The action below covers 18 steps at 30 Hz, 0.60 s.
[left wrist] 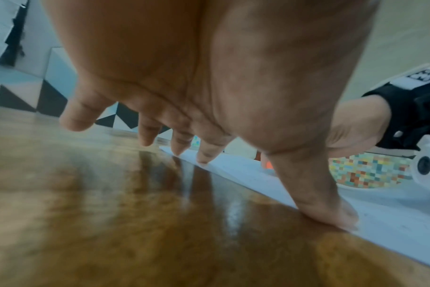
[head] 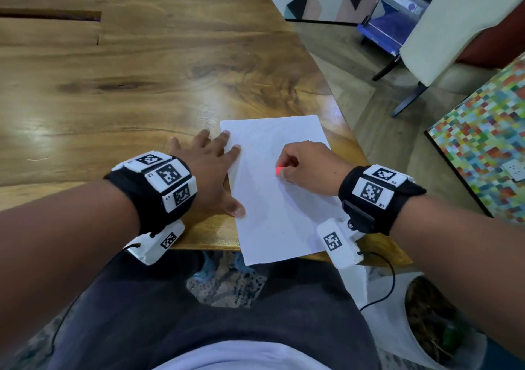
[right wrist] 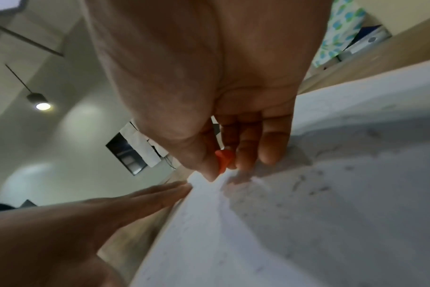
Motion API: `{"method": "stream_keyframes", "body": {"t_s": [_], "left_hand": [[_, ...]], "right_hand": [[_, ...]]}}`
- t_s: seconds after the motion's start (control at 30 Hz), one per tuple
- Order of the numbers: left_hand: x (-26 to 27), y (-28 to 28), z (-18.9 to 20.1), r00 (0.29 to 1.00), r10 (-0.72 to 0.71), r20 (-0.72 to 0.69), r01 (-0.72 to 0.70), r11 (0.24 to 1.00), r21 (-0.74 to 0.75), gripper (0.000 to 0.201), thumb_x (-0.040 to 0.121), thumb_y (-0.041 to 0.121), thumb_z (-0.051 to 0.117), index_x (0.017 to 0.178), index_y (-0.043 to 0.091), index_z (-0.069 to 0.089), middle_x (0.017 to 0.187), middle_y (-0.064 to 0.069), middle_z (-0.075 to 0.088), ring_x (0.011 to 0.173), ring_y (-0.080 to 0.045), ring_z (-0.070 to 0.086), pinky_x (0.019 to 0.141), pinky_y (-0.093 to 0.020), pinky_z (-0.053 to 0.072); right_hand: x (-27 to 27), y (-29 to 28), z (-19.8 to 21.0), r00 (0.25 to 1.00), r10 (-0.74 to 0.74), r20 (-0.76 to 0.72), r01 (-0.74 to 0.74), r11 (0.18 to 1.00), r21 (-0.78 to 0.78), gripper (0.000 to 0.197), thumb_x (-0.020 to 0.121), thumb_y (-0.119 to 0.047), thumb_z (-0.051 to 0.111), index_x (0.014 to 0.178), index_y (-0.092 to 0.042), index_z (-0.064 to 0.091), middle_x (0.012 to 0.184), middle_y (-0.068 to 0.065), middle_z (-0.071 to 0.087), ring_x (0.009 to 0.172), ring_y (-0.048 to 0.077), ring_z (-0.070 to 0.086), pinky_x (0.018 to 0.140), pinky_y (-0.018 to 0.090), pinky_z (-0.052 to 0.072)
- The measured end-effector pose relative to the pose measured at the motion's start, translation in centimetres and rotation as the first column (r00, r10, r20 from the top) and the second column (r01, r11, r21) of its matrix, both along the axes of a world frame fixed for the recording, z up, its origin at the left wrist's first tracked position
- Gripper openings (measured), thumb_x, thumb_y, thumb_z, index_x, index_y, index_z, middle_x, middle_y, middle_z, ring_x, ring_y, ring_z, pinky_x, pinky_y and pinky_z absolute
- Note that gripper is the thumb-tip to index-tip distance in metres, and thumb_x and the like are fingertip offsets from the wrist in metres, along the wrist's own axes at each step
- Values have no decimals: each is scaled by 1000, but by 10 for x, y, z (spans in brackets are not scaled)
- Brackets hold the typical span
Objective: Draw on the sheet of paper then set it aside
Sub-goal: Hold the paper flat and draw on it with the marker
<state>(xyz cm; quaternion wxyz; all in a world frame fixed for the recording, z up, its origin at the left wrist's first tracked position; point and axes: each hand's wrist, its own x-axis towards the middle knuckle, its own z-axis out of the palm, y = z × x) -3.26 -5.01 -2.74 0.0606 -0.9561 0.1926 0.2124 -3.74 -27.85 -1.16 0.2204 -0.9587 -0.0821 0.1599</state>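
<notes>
A short orange-red drawing stub (right wrist: pixel 224 160) is pinched between the thumb and curled fingers of the right hand (head: pixel 308 165), its tip set against the sheet of paper (head: pixel 281 216). The sheet's left edge is pressed down by the straight, spread fingers (left wrist: pixel 204 153) and thumb of the left hand (head: pixel 211 168), nothing being grasped there. The paper is laid flat at the near right corner of the wooden table (head: pixel 127 91), its bottom edge overhanging slightly. It is judged light, limp, easily creased and prone to sliding on the glossy wood. It is probably best taken by the overhanging edge.
</notes>
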Motion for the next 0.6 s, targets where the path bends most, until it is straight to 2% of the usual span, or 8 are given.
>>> {"method": "stream_keyframes", "body": {"t_s": [0.13,0.23,0.3,0.47,0.6], "left_hand": [[-3,-3,-6,999,-42,-4,42,998,-48,136,53,101,49,159,39,-9,169,7,-17,156,-29,-10,114,-72,15],[-13,-9,-9,998,-60,-30,57,994,-97,135,57,98,52,159,36,-10,169,6,-20,156,-28,-11,113,-75,13],[-14,-11,-9,997,-46,-58,39,994,-102,140,57,97,55,160,31,-12,168,7,-23,156,-27,-14,111,-77,14],[-10,-12,-7,993,-30,-110,19,995,-103,145,56,96,59,160,26,-15,166,8,-27,155,-26,-18,111,-78,15],[-11,-11,-7,994,-32,-105,22,995,-100,145,56,96,59,160,27,-15,166,7,-27,155,-25,-17,111,-77,17]], "right_hand": [[-17,22,6,992,91,92,-88,996,-30,3,88,-26,62,86,-24,63,88,-9,61,86,15,58,76,32,49],[-40,40,-1,969,227,95,-218,972,-91,9,89,-30,60,82,-26,55,89,-3,56,82,20,57,74,39,49],[-45,42,-7,961,261,93,-247,960,-133,13,90,-31,57,80,-26,50,88,-2,53,80,22,55,73,41,49],[-13,37,-10,979,158,126,-138,979,-152,10,89,-30,58,83,-23,54,88,-1,54,84,22,54,76,39,47],[8,36,-8,984,104,143,-79,982,-170,11,90,-29,58,83,-21,55,88,0,55,86,23,54,74,37,46]]}}
